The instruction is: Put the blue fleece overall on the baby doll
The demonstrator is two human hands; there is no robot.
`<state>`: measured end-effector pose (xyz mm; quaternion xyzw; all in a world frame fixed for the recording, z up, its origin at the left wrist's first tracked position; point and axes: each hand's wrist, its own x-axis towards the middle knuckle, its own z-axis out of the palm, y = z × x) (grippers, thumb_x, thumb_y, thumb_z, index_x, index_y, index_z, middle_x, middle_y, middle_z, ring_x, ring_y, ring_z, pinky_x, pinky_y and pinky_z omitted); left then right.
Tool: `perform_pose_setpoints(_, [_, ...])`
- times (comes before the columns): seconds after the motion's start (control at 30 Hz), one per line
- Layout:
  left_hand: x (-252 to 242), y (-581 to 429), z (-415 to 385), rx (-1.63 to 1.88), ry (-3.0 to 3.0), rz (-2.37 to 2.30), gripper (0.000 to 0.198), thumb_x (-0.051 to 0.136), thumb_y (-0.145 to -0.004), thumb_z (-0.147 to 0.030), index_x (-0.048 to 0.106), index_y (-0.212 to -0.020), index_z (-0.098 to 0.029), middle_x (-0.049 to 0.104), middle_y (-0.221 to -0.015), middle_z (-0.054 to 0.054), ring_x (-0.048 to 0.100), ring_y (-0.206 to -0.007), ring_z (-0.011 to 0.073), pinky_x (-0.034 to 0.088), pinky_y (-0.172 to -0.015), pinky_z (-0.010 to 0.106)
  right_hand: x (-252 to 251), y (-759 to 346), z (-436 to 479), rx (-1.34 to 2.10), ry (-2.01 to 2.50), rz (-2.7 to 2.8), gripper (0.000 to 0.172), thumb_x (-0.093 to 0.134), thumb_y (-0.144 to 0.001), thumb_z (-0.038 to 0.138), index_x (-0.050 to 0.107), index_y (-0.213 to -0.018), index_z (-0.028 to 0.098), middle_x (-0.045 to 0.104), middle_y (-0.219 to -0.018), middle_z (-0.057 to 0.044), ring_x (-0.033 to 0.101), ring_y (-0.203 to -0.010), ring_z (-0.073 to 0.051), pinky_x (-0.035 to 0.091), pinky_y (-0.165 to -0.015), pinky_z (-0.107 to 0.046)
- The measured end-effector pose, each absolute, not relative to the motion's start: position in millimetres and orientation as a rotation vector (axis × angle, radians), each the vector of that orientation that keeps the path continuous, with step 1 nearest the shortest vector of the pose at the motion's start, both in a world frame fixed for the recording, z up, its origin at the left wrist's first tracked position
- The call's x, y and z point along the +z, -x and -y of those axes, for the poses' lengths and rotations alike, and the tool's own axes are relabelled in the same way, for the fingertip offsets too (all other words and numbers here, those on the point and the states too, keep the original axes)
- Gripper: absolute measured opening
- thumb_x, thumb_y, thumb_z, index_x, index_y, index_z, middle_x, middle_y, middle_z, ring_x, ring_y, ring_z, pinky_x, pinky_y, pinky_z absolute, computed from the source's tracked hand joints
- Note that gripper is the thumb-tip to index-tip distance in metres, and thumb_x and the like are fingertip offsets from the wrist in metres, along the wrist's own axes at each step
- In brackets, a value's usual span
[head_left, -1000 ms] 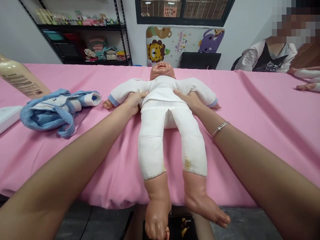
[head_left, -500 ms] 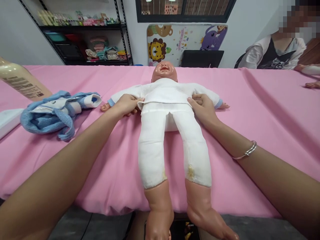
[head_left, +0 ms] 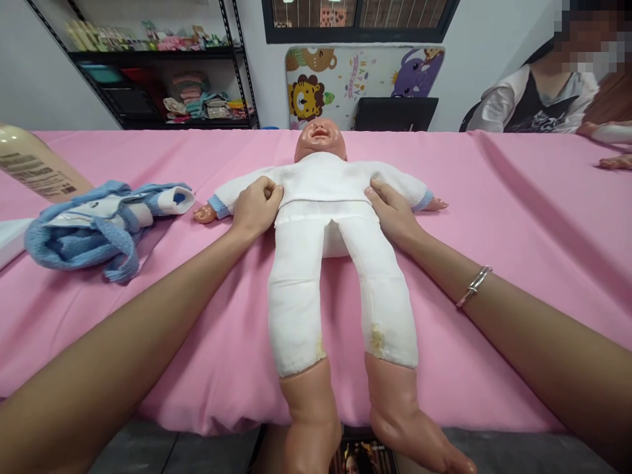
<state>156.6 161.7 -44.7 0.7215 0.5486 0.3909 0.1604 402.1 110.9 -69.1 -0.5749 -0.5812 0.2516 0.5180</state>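
A baby doll (head_left: 320, 139) lies face up on the pink-covered table, its head away from me and its feet past the near edge. It wears a white shirt (head_left: 326, 178) with blue cuffs. The white cloth legs (head_left: 296, 296) are bare of trousers, with yellowish stains near the shins. My left hand (head_left: 257, 205) is closed on the shirt's side at the doll's waist, fingers curled. On the opposite side my right hand (head_left: 392, 209) grips the shirt's edge, thumb on top; its other fingertips are partly hidden. The shirt's hem lies across the doll's belly.
Left of the doll is a bunched blue and white garment (head_left: 83, 237), with a beige bottle (head_left: 42, 164) behind it and a white object (head_left: 14, 240) at the edge. A person (head_left: 538, 99) sits at the far right. Shelves (head_left: 158, 56) stand behind the table (head_left: 494, 263).
Both hands have moved slightly up the shirt's sides. The hem, earlier pulled out toward my left hand, now lies flatter. The view has shifted slightly.
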Motion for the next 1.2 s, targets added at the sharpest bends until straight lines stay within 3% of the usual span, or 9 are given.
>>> perform_pose_setpoints(0.33, [-44.1, -159.6, -159.6, 1.158, -2.056, -1.538, 0.026, 0.049, -0.088, -0.037, 0.050, -0.070, -0.018, 0.054, -0.068, 0.000, 0.047, -0.066, 0.0143, 0.031, -0.064, 0.029, -65.1, -398.5, -108.9, 0.622, 1.419, 1.330, 0.054, 0.053, -0.090, 0.041, 0.051, -0.131, 0.007, 0.051, -0.134, -0.012, 0.049, -0.128, -0.023, 0.039, -0.114, -0.036])
perform_pose_setpoints(0.5, [-42.5, -160.9, -157.2, 1.177, -2.038, -1.480, 0.025, 0.050, -0.089, -0.038, 0.050, -0.075, -0.017, 0.055, -0.071, 0.000, 0.048, -0.068, 0.0137, 0.032, -0.065, 0.028, -67.6, -399.0, -110.3, 0.602, 1.356, 1.363, 0.053, 0.054, -0.088, 0.046, 0.055, -0.127, 0.009, 0.052, -0.132, -0.012, 0.050, -0.126, -0.023, 0.040, -0.113, -0.036])
perform_pose_setpoints(0.7, [-42.4, -160.5, -157.9, 1.147, -2.037, -1.461, 0.024, 0.050, -0.089, -0.037, 0.049, -0.075, -0.017, 0.053, -0.070, -0.001, 0.047, -0.067, 0.0132, 0.032, -0.065, 0.028, -62.8, -397.0, -109.4, 0.638, 1.405, 1.316, 0.051, 0.054, -0.087, 0.036, 0.053, -0.128, 0.006, 0.056, -0.127, -0.011, 0.053, -0.121, -0.021, 0.042, -0.111, -0.035])
perform_pose_setpoints(1.0, [-43.9, -160.2, -160.2, 1.143, -2.049, -1.444, 0.023, 0.051, -0.088, -0.036, 0.049, -0.075, -0.017, 0.050, -0.065, -0.002, 0.044, -0.063, 0.0119, 0.030, -0.063, 0.028, -61.4, -395.1, -107.7, 0.640, 1.440, 1.320, 0.050, 0.055, -0.086, 0.036, 0.054, -0.127, 0.007, 0.057, -0.125, -0.011, 0.055, -0.118, -0.021, 0.042, -0.109, -0.036])
perform_pose_setpoints(1.13, [-35.9, -155.9, -159.1, 1.016, -1.999, -1.309, 0.019, 0.052, -0.086, -0.034, 0.049, -0.077, -0.017, 0.049, -0.064, -0.002, 0.044, -0.059, 0.0113, 0.031, -0.059, 0.026, -57.1, -399.6, -104.8, 0.649, 1.491, 1.348, 0.052, 0.056, -0.087, 0.037, 0.052, -0.130, 0.007, 0.054, -0.128, -0.013, 0.053, -0.121, -0.023, 0.042, -0.111, -0.038])
perform_pose_setpoints(1.2, [-28.1, -149.4, -158.0, 0.850, -1.904, -1.142, 0.019, 0.054, -0.084, -0.036, 0.047, -0.081, -0.018, 0.048, -0.064, -0.002, 0.045, -0.057, 0.0105, 0.034, -0.056, 0.024, -51.5, -404.4, -100.8, 0.716, 1.529, 1.366, 0.056, 0.058, -0.087, 0.039, 0.050, -0.133, 0.009, 0.055, -0.126, -0.014, 0.056, -0.116, -0.024, 0.047, -0.104, -0.039])
